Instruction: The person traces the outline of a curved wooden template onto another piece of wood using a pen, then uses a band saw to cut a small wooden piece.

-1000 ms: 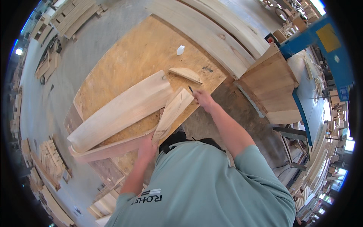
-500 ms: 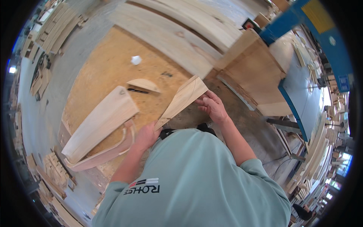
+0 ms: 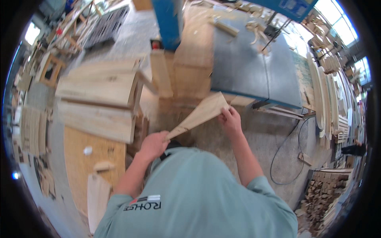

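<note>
Between my two hands a thin, tapered wooden board (image 3: 202, 113) is held out in front of my body. Its narrow end is gripped by my left hand (image 3: 154, 144), with the fingers closed round it. At the wide end, my right hand (image 3: 231, 121) pinches the edge between thumb and fingers. Off to the left, on a yellowish worktable (image 3: 79, 150), lie a pale shaped board (image 3: 97, 198), a small curved offcut (image 3: 104, 166) and a small white object (image 3: 87, 150) whose kind I cannot make out.
Ahead stands a blue machine column (image 3: 166, 23) beside a grey metal machine table (image 3: 242, 59) with wood scraps on it. Thick planks (image 3: 95, 89) are stacked at the left. A cable (image 3: 274, 174) loops across the floor at right, near a pile of cut wood blocks (image 3: 327, 188).
My view has swung to the right, from the worktable toward the blue machine. The tapered board stays in both hands and has turned with me.
</note>
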{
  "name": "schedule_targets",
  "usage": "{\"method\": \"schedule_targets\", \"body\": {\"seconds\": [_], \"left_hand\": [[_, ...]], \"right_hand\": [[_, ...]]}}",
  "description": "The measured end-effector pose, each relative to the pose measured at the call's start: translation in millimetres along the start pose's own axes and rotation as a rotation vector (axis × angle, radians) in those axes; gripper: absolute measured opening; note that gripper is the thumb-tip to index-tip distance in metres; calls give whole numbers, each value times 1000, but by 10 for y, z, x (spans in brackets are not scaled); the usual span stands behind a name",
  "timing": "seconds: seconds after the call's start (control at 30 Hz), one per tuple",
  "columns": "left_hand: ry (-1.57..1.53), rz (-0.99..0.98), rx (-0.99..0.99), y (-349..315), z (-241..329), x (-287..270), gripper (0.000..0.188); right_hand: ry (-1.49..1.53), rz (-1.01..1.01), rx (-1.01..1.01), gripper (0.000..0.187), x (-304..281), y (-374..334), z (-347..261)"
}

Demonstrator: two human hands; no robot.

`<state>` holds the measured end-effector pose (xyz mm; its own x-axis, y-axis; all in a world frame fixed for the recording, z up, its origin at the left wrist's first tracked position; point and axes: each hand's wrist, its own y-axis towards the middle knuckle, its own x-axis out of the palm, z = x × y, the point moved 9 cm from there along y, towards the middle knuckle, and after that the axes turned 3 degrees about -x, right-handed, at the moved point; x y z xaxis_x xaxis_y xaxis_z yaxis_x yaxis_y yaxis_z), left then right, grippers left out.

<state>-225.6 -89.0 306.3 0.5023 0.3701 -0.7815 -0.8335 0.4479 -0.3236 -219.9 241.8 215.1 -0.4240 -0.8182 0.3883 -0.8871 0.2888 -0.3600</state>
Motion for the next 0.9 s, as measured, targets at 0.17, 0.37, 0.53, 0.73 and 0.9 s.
{"method": "schedule_targets", "body": {"seconds": [0.17, 0.37, 0.53, 0.73, 0.9], "left_hand": [[77, 241, 264, 893, 590, -128, 13], [47, 347, 480, 2143, 1242, -193, 15], [42, 323, 657, 3027, 1761, -52, 16], [90, 222, 576, 3523, 1843, -137, 19], [109, 359, 318, 3444, 1167, -432, 32]], "right_hand": [[89, 250, -117, 24, -720, 249, -577], [-67, 526, -284, 21, -1321, 714, -1352], [-264, 743, -321, 27, -1931, 816, -1744], [-1026, 849, -490, 38, -2285, 853, -2010], [-1486, 443, -729, 63, -1454, 1019, -2401]]}}
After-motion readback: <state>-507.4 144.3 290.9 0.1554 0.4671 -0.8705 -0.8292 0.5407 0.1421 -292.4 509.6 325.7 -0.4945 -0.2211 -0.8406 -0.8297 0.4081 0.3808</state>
